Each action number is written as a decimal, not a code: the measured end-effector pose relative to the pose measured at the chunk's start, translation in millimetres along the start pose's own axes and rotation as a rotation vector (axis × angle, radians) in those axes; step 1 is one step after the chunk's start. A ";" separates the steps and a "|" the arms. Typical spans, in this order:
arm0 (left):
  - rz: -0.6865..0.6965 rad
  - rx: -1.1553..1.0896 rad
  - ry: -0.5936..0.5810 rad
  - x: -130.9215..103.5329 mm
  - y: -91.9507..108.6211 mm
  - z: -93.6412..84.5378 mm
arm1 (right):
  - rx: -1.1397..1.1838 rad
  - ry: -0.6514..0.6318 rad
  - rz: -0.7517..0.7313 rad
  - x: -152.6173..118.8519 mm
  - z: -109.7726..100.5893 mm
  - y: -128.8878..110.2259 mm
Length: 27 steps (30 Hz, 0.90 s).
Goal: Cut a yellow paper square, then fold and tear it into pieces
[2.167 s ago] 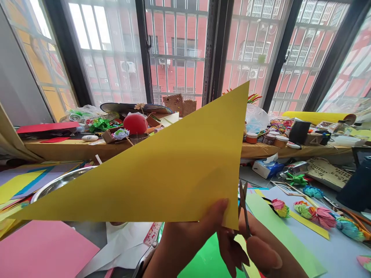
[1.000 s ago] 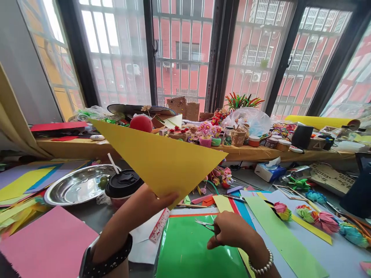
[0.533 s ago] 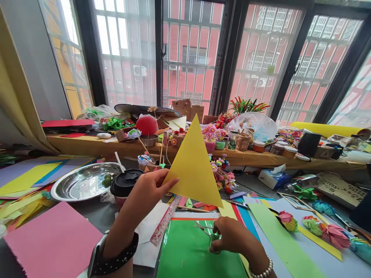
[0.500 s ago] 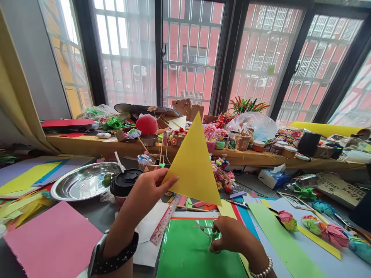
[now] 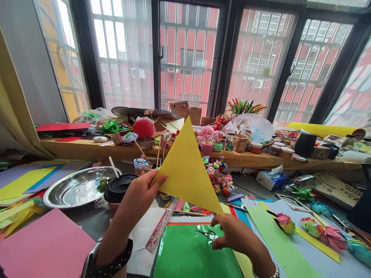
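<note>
Here's the yellow paper [image 5: 187,170], smooth, matte and cut to a tall triangle, held up in front of the ledge [image 5: 87,149] with its point at the top. The left hand [image 5: 142,191] has it pinched at the lower left corner, thumb on the near face, and the sheet stands flat and crisp from that one grip. Down to the right, the right hand [image 5: 233,233] curls its fingers round the handles of the small metal scissors [image 5: 206,233], blades pointing left above the glossy green sheet [image 5: 194,258]. The paper's lower right corner comes right up to the right hand in view; whether they touch, I cannot tell.

Edges now! Long straight sides run up to the tip, and the bottom edge slopes down to the right. Under it lie the ruler [image 5: 162,227], flat and speckled, and the creased white paper [image 5: 143,235]. Out left, the black-lidded cup [image 5: 120,187] sits close by the left forearm, with the shiny oval dish [image 5: 48,195] just beyond and the flat pink sheet [image 5: 46,247] nearer in. To the right, folded paper flowers [image 5: 285,222] rest by a pale green strip [image 5: 279,231]. The widest open stretch is the slick green surface below the blades.
</note>
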<state>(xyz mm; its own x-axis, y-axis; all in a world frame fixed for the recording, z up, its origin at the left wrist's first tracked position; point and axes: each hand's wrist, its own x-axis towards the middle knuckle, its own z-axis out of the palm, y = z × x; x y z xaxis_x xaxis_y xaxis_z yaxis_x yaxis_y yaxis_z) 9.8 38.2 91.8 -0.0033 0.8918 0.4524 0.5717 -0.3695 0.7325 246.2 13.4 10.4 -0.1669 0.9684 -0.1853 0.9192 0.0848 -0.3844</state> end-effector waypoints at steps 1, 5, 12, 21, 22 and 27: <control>-0.001 -0.001 -0.034 0.2 -1.2 0.0 | 0.008 0.002 0.005 -0.1 -0.4 0.9; -0.021 0.017 -0.064 2.4 -5.1 0.3 | 0.042 0.002 0.017 1.0 0.2 5.9; -0.022 0.106 0.013 0.6 4.6 0.5 | 0.118 0.005 -0.013 3.8 -1.2 12.0; -0.030 0.109 -0.025 2.1 1.1 0.2 | 0.131 -0.007 -0.089 10.1 8.2 5.0; -0.022 0.119 -0.016 2.0 1.8 0.6 | 0.130 -0.010 -0.092 10.0 8.0 4.9; 0.006 0.152 0.044 -0.8 9.8 4.3 | 0.122 -0.003 -0.128 6.3 3.7 3.6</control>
<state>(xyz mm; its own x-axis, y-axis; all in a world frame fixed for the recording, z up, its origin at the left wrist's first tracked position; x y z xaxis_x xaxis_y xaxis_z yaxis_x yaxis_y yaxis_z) 18.9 35.0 96.5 -0.0340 0.8761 0.4809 0.6892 -0.3279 0.6461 247.2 19.0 4.5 -0.2813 0.9507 -0.1302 0.8404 0.1786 -0.5118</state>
